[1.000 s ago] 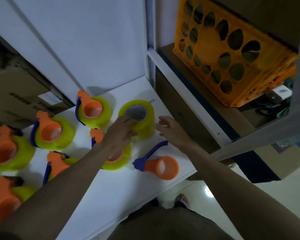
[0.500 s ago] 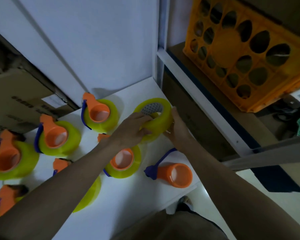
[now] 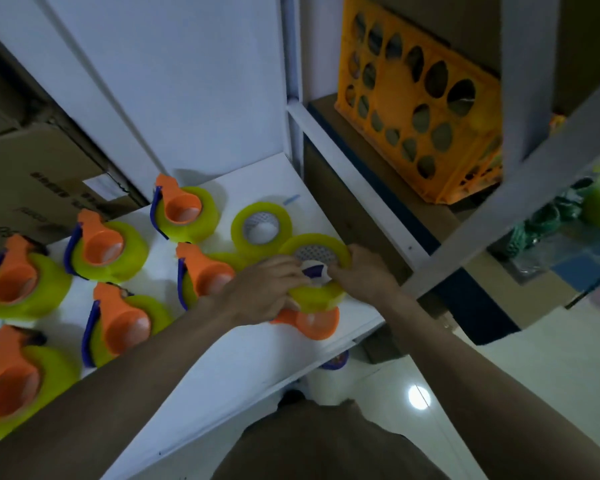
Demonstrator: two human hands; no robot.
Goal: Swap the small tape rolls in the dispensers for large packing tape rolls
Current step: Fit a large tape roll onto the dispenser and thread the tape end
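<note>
Head view — what have my hands got?
— My left hand (image 3: 267, 289) and right hand (image 3: 357, 271) both grip the large tape roll (image 3: 314, 271), held over the orange dispenser (image 3: 312, 320) at the white table (image 3: 222, 368) edge.

White wall (image 3: 187, 81), glossy pale floor (image 3: 413, 386), orange crate (image 3: 416, 109) on shelving.

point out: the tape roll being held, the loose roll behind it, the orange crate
held tape roll (image 3: 321, 295), head view, yellow outer wall below the core
loose tape roll (image 3: 238, 226), head view, left part of the yellow top ring
orange crate (image 3: 392, 83), head view, solid middle of the perforated side
</note>
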